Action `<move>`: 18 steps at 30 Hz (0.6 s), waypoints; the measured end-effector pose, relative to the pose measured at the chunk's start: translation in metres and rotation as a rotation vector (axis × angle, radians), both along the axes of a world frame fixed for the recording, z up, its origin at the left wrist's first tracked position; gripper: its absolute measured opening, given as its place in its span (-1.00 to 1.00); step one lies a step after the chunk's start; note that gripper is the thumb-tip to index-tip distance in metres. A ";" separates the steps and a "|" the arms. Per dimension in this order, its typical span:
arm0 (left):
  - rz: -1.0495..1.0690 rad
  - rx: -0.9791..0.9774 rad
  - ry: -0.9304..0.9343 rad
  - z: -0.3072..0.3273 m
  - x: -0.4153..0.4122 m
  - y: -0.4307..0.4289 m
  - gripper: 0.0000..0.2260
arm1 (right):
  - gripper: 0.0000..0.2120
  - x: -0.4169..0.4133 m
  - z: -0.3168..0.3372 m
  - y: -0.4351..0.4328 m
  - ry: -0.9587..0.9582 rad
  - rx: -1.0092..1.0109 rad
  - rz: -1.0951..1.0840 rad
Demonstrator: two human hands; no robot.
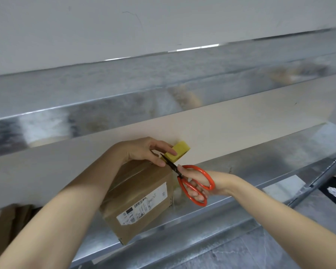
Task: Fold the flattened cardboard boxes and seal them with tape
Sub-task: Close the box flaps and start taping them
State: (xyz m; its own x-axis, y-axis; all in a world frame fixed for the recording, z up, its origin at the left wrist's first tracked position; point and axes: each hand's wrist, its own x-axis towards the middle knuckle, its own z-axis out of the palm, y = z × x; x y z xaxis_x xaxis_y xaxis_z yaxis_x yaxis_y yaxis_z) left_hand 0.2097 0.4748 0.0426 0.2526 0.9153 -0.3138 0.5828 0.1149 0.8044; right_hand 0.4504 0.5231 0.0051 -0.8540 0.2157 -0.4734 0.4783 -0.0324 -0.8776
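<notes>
Orange scissors point(194, 181), gripped in the right hand point(201, 184), seem about to cut tape point(179, 152) pinched by the left hand point(144, 152) above the folded box point(140, 199) on the steel ledge point(231, 208); next, press the end flat.

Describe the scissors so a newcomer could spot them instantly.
Find the brown cardboard box standing on the metal shelf. Just right of its top far corner, the right hand grips the scissors, dark blades pointing at the yellow tape roll held by the left hand. Their bright orange loop handles are the only orange thing here.
</notes>
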 end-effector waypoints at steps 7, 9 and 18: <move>0.092 0.000 -0.035 0.000 0.004 0.003 -0.68 | -0.35 0.004 0.000 -0.004 0.073 0.216 0.010; 0.106 0.000 -0.011 0.000 0.007 0.003 -0.67 | -0.34 0.004 0.000 -0.004 0.079 0.286 0.042; 0.171 0.057 0.001 0.002 0.016 0.003 -0.65 | -0.29 0.010 0.001 0.009 -0.053 0.443 0.142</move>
State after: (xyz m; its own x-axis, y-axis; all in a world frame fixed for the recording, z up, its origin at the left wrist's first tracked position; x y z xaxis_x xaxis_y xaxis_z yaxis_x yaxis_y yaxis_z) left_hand 0.2257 0.4777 0.0446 0.0916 0.9611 -0.2606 0.5599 0.1667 0.8116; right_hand 0.4601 0.5323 0.0062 -0.8670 0.2896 -0.4055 0.4951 0.4092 -0.7664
